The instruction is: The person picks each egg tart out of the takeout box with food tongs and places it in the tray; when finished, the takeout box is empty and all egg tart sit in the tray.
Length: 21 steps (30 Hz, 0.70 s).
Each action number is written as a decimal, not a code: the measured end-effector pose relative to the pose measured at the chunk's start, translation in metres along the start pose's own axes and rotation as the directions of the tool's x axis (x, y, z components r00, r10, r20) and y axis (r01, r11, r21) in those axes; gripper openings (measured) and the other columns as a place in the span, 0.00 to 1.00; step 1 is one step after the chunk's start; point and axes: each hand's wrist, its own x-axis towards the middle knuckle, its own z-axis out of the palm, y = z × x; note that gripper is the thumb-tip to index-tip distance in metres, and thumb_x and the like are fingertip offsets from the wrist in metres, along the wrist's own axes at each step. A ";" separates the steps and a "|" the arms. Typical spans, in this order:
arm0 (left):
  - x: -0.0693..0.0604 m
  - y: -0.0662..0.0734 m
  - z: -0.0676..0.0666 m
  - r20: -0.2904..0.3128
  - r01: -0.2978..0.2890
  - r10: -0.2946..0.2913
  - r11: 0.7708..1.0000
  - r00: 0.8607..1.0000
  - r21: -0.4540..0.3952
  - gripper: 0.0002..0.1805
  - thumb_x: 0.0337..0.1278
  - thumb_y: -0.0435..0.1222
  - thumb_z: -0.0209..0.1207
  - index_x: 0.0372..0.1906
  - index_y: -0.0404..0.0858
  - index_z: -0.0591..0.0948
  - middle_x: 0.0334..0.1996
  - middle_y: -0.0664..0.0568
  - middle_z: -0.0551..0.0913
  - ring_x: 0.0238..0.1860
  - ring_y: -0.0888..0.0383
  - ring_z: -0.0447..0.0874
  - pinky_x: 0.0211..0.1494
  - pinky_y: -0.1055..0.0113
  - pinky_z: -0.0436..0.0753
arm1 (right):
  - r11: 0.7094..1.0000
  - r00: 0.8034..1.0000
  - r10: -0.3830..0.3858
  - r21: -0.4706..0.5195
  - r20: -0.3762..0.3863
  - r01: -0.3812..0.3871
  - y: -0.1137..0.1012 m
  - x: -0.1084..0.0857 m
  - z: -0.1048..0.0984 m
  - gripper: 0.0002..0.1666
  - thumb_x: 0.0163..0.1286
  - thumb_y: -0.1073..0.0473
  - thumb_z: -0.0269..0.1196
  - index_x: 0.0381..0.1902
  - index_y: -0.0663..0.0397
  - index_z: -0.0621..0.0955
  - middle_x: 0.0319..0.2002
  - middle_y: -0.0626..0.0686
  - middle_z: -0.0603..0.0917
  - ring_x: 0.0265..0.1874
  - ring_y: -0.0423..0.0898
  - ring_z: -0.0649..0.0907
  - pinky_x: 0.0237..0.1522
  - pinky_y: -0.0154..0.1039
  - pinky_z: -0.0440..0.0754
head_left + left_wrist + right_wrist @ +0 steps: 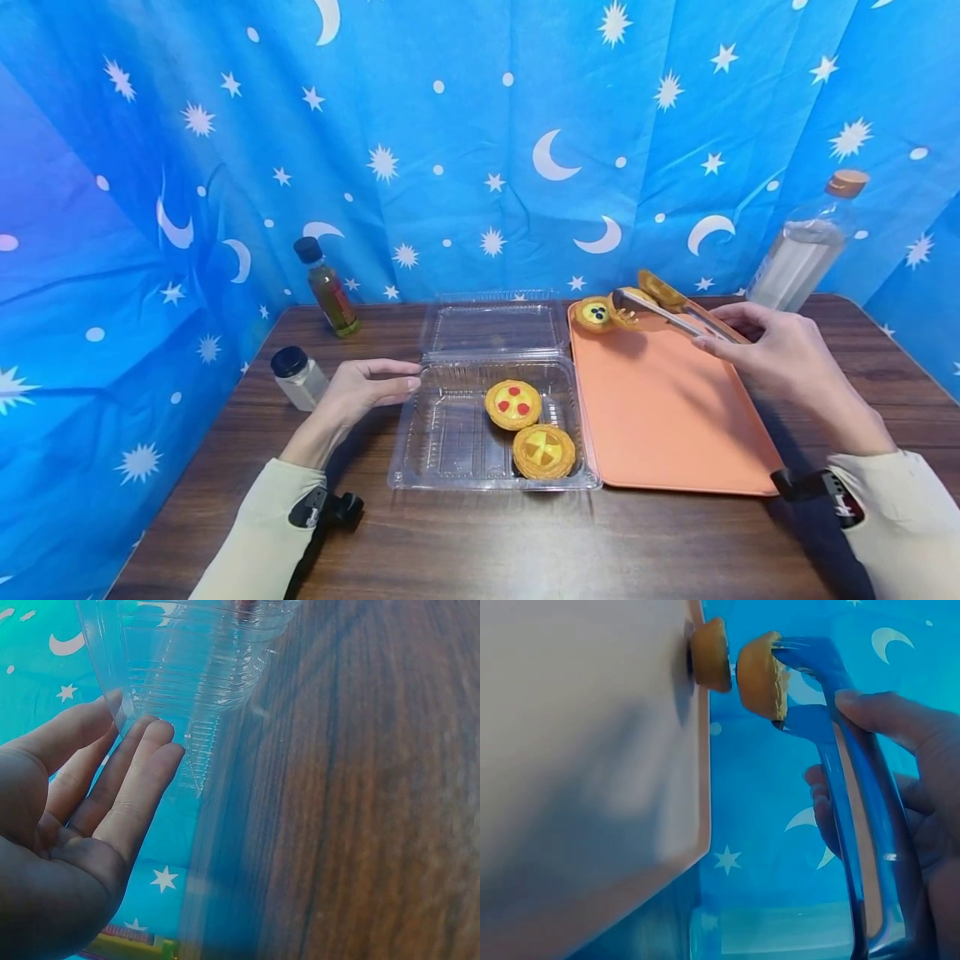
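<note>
A person's left hand [352, 396], fingers nearly straight, touches the left rim of an open clear plastic container [450, 482]. Inside, on its right side, sit a red-dotted tart [513, 404] and a yellow tart [544, 452]. The right hand [787, 342] grips metal tongs [889, 817] that pinch a third tart [757, 675], seemingly lifted above the orange tray [660, 417], though the angle makes this uncertain. A blue-dotted tart [595, 314] sits at the tray's far-left corner. It looks about halfway: two tarts in, two out.

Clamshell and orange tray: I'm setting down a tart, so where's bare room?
The clamshell, left of its red-dotted tart; the orange tray, along its near edge. Crowded: the tray's far left corner, by the blueberry tart and tongs.
</note>
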 end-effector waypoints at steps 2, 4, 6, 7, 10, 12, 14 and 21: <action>0.000 0.000 0.000 0.004 -0.003 0.003 1.000 1.000 -0.006 0.19 0.65 0.32 0.73 0.58 0.28 0.87 0.54 0.39 0.89 0.50 0.52 0.91 0.59 0.56 0.88 | 1.000 1.000 0.003 -0.006 0.002 -0.003 0.003 0.001 0.000 0.30 0.67 0.45 0.78 0.55 0.63 0.86 0.33 0.56 0.87 0.31 0.52 0.80 0.25 0.39 0.75; 0.000 0.001 0.000 0.004 -0.004 0.004 1.000 1.000 -0.009 0.19 0.65 0.32 0.73 0.58 0.28 0.87 0.54 0.39 0.89 0.51 0.52 0.91 0.59 0.56 0.88 | 1.000 1.000 0.009 -0.015 0.008 -0.009 0.006 0.001 0.000 0.31 0.67 0.45 0.77 0.55 0.63 0.85 0.33 0.56 0.87 0.31 0.53 0.80 0.25 0.40 0.74; 0.000 0.001 0.000 0.002 0.000 0.000 1.000 1.000 -0.002 0.19 0.65 0.33 0.73 0.58 0.28 0.87 0.54 0.40 0.89 0.50 0.52 0.92 0.59 0.56 0.88 | 1.000 1.000 0.017 -0.025 0.014 -0.016 0.008 0.001 0.000 0.31 0.67 0.44 0.77 0.55 0.64 0.85 0.33 0.57 0.86 0.31 0.54 0.80 0.25 0.40 0.74; 0.000 0.001 0.000 -0.001 0.002 -0.002 1.000 1.000 -0.002 0.19 0.65 0.33 0.73 0.58 0.28 0.87 0.53 0.40 0.89 0.50 0.52 0.92 0.59 0.56 0.88 | 0.999 1.000 0.020 -0.031 0.017 -0.020 0.009 0.001 0.000 0.31 0.68 0.44 0.77 0.55 0.64 0.84 0.33 0.57 0.86 0.31 0.54 0.80 0.24 0.41 0.74; -0.001 0.001 0.000 -0.009 0.012 -0.012 1.000 1.000 0.005 0.20 0.65 0.33 0.73 0.58 0.29 0.87 0.53 0.40 0.89 0.49 0.53 0.92 0.58 0.57 0.88 | 0.999 0.999 0.028 -0.041 0.019 -0.027 0.013 0.001 0.000 0.31 0.68 0.45 0.76 0.55 0.65 0.84 0.33 0.58 0.86 0.31 0.55 0.80 0.24 0.41 0.74; 0.000 0.001 0.000 -0.015 0.018 -0.018 1.000 1.000 -0.001 0.20 0.65 0.33 0.73 0.58 0.29 0.87 0.53 0.40 0.89 0.49 0.53 0.92 0.58 0.57 0.88 | 0.999 0.999 0.031 -0.042 0.021 -0.030 0.015 0.001 -0.001 0.31 0.69 0.46 0.76 0.55 0.65 0.84 0.33 0.59 0.86 0.31 0.56 0.80 0.24 0.41 0.74; 0.000 0.001 0.001 -0.020 0.021 -0.021 1.000 1.000 -0.006 0.20 0.64 0.33 0.73 0.58 0.29 0.87 0.53 0.40 0.89 0.48 0.53 0.92 0.57 0.57 0.88 | 0.999 0.999 0.034 -0.042 0.021 -0.033 0.017 0.001 -0.001 0.31 0.68 0.47 0.76 0.55 0.67 0.83 0.33 0.60 0.86 0.31 0.57 0.80 0.23 0.40 0.74; 0.000 0.002 0.001 -0.022 0.025 -0.025 1.000 0.999 -0.009 0.20 0.64 0.33 0.73 0.58 0.28 0.87 0.53 0.39 0.89 0.48 0.53 0.92 0.57 0.57 0.89 | 0.998 0.998 0.049 -0.051 0.032 -0.047 0.025 0.002 -0.001 0.33 0.68 0.47 0.76 0.55 0.70 0.82 0.33 0.62 0.86 0.30 0.57 0.80 0.22 0.40 0.74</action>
